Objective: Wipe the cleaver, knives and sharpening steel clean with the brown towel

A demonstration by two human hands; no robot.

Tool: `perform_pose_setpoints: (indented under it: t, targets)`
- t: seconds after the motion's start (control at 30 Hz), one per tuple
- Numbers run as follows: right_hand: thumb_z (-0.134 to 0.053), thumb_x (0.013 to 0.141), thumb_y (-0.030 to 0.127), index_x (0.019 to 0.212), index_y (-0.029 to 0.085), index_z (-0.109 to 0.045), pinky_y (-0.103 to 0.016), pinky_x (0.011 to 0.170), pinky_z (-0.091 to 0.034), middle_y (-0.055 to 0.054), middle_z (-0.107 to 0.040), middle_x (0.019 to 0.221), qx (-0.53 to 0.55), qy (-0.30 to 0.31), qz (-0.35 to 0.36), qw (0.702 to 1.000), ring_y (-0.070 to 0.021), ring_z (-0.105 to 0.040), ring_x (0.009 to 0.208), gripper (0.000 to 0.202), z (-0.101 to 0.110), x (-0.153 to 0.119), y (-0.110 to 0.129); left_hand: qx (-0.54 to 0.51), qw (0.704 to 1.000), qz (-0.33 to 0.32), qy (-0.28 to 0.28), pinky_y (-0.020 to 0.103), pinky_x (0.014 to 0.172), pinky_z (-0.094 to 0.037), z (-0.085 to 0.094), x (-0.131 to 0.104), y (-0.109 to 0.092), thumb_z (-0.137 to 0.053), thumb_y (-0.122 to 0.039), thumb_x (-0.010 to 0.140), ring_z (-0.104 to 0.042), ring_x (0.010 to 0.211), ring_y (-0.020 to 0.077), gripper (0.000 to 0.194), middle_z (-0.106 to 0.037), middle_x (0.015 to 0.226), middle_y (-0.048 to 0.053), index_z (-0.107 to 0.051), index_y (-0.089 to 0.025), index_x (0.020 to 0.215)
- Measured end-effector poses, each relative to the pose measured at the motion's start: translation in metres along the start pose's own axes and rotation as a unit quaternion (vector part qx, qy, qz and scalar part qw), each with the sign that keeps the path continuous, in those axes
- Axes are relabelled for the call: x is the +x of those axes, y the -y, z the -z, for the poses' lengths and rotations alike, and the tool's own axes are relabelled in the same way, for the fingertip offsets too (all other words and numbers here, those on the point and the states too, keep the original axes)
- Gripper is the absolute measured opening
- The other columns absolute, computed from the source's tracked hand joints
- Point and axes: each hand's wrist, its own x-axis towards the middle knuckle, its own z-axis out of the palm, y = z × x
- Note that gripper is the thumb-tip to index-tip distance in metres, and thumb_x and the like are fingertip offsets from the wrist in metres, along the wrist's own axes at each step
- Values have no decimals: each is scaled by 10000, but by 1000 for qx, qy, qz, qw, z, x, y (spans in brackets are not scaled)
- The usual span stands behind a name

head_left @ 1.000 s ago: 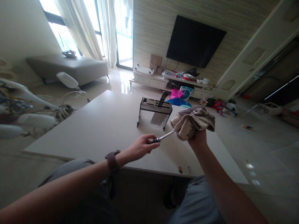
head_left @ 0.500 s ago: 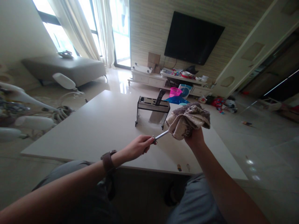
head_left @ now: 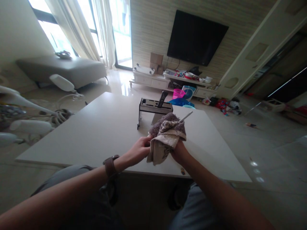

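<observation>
Knife rack (head_left: 149, 106) beyond the bunched cloth (head_left: 165, 135), one black-handled knife (head_left: 162, 98) inside.

knife (head_left: 162, 99) in rack (head_left: 151, 108) on table (head_left: 103, 127), cloth (head_left: 165, 137) before rack

Table, left side: the white table (head_left: 96, 127) offers a broad open path, left of the knife rack (head_left: 148, 110).
Knife rack: blocks the straight way to the far edge; a black knife handle (head_left: 162, 99) juts above it.
Towel: the bunched towel (head_left: 165, 137) fills the space between both hands.
Rod: the metal rod (head_left: 186, 116) pokes up rightward from the towel.
Table, right side: open surface beyond the rod.
</observation>
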Motion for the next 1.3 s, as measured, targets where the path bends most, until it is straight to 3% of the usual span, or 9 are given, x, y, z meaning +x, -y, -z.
perform_pose_setpoints:
  t: [0.1, 0.23, 0.47, 0.67, 0.9, 1.0, 1.17, 1.3]
  targets:
    - [-813, 751, 368, 1186, 283, -694, -437, 1107, -527, -28, -752, 1276, -13, 10, -14, 1000, -233, -705, 1152, 460, -8, -8, -9, 13, 999, -48, -5, 270, 711, -518, 0, -1, -3, -665, -221, 755, -638, 803, 185, 135, -713, 819, 13, -735, -147, 844]
    - [-802, 756, 380, 1189, 232, -697, -479, 1070, -549, -68, -776, 1216, -16, -17, -30, 999, -256, -722, 1111, 469, -7, -11, -10, 21, 998, -66, 3, 323, 857, -544, 2, -2, -3, -680, -247, 797, -669, 988, 252, 216, -759, 979, 41, -767, -144, 965]
    - [-800, 743, 328, 1135, 270, -709, -464, 1067, -545, -35, -777, 1194, -41, -39, -13, 998, -265, -707, 1122, 407, -4, -10, -11, 35, 997, -69, 5, 336, 872, -554, 1, 0, 2, -666, -243, 802, -677, 1017, 268, 296, -776, 1016, 47, -776, -138, 1056]
    - [-811, 712, 316, 1010, 268, -694, -445, 1046, -552, -14, -786, 1121, -33, -53, -4, 998, -263, -700, 1108, 324, -6, -8, -11, 27, 998, -56, -2, 306, 788, -556, 0, 1, 8, -659, -241, 793, -670, 931, 238, 302, -778, 1005, 49, -785, -136, 1046]
    - [-807, 696, 296, 1025, 244, -668, -451, 1038, -554, -13, -785, 996, 17, -69, 34, 997, -224, -713, 974, 361, -6, 1, 4, 17, 998, -53, 13, 281, 728, -530, -4, 1, -6, -643, -294, 835, -657, 846, 202, 326, -763, 980, 54, -766, -124, 1084]
    - [-804, 701, 310, 996, 245, -656, -432, 1026, -559, 7, -776, 960, 24, -81, 60, 995, -210, -712, 966, 337, 0, 11, 12, 40, 998, -54, 5, 299, 781, -527, -3, 1, -8, -647, -306, 836, -661, 876, 212, 314, -762, 980, 59, -763, -128, 1068]
    - [-788, 747, 324, 1007, 254, -663, -413, 1020, -565, 17, -770, 1028, 21, -66, 99, 993, -190, -718, 989, 297, 23, 35, 32, 119, 990, -20, -72, 322, 796, -518, 0, -1, -1, -687, -352, 807, -675, 886, 237, 312, -759, 945, 63, -754, -145, 1030]
    - [-757, 789, 363, 1003, 293, -685, -429, 1018, -575, 15, -783, 1048, 29, -61, 120, 990, -204, -730, 1033, 236, 51, 53, 51, 118, 992, -26, -45, 284, 682, -482, -2, -2, 2, -680, -351, 837, -633, 765, 183, 286, -726, 862, 38, -705, -151, 1040]
